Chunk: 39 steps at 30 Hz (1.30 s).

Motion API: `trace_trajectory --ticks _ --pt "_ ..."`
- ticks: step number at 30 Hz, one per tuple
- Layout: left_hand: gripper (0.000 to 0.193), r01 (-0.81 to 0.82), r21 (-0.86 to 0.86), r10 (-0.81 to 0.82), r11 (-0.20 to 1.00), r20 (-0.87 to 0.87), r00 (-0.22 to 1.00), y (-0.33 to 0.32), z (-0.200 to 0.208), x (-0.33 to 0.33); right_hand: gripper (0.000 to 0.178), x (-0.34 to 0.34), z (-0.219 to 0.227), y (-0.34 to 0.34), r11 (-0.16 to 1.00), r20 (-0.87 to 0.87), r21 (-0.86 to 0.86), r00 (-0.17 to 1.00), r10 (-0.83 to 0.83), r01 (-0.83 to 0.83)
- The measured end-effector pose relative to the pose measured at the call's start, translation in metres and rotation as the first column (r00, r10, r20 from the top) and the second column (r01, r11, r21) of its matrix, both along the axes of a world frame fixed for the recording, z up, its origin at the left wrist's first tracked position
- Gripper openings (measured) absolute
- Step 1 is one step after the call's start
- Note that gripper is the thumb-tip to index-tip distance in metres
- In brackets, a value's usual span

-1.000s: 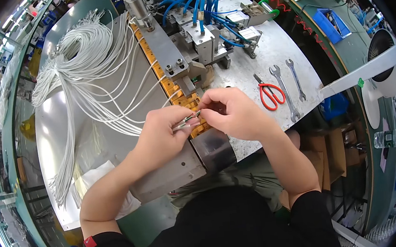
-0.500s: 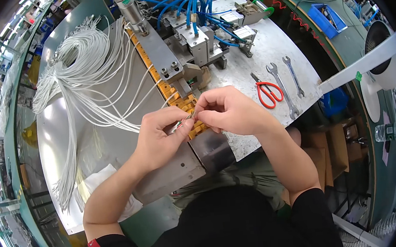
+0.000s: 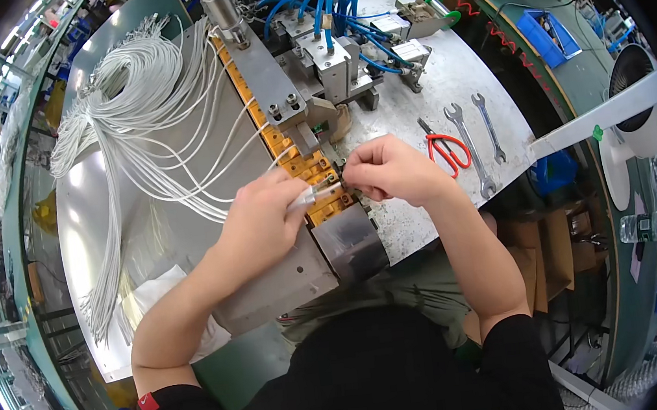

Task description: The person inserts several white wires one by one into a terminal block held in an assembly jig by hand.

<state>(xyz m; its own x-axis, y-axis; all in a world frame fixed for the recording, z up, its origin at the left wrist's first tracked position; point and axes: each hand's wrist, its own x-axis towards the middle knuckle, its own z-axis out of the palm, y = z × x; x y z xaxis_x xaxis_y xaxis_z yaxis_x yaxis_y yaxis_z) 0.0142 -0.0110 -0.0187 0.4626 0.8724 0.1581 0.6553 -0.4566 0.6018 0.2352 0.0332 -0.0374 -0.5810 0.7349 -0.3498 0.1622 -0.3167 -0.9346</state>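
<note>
My left hand (image 3: 260, 218) is closed around the end of a white cable (image 3: 301, 200), holding it over the near part of an orange-yellow fixture rail (image 3: 335, 207). Thin wires (image 3: 325, 185) run from that cable end across the rail toward my right hand (image 3: 390, 170). The right fingers are pinched together at the rail's right edge; whatever they grip is too small to make out. Just beyond both hands stands a metal press (image 3: 274, 88). More white cables from a large bundle (image 3: 135, 89) lead to the rail farther back.
Red-handled scissors (image 3: 448, 154) and two wrenches (image 3: 469, 148) lie on the metal plate to the right. Blue air hoses (image 3: 324, 0) rise from the cylinders behind. A white cloth-like bag (image 3: 164, 288) rests at the left front. A fan (image 3: 634, 89) stands far right.
My right hand has moved slightly right, away from the left. My left hand has turned over more, its back now showing, and the cable end now lies across the rail.
</note>
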Motion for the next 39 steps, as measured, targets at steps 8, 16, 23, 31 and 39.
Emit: trace_trajectory --ticks 8,16,23,31,39 --pt "0.007 -0.086 0.096 0.099 0.992 -0.144 0.985 0.009 0.000 -0.003 0.019 -0.007 -0.021 0.015 0.884 0.141 0.465 0.982 -0.122 0.043" --pt "0.010 -0.047 0.185 0.088 0.982 -0.218 0.972 0.001 -0.003 0.005 0.020 -0.005 -0.035 0.024 0.982 0.050 0.189 0.998 -0.028 0.018" --pt "0.014 -0.057 -0.280 0.105 0.958 0.162 0.981 0.006 0.016 -0.005 0.017 0.000 -0.002 0.006 0.963 0.005 0.255 0.996 -0.091 0.087" --pt "0.012 -0.127 -0.260 0.195 0.957 0.255 0.947 0.012 0.026 -0.005 0.011 -0.013 0.011 -0.003 0.945 -0.048 0.304 0.992 -0.113 0.123" --pt "0.010 -0.025 -0.270 0.098 0.963 0.261 0.960 0.006 0.020 0.001 0.011 -0.010 0.019 -0.007 0.980 -0.115 0.200 0.993 -0.001 0.024"
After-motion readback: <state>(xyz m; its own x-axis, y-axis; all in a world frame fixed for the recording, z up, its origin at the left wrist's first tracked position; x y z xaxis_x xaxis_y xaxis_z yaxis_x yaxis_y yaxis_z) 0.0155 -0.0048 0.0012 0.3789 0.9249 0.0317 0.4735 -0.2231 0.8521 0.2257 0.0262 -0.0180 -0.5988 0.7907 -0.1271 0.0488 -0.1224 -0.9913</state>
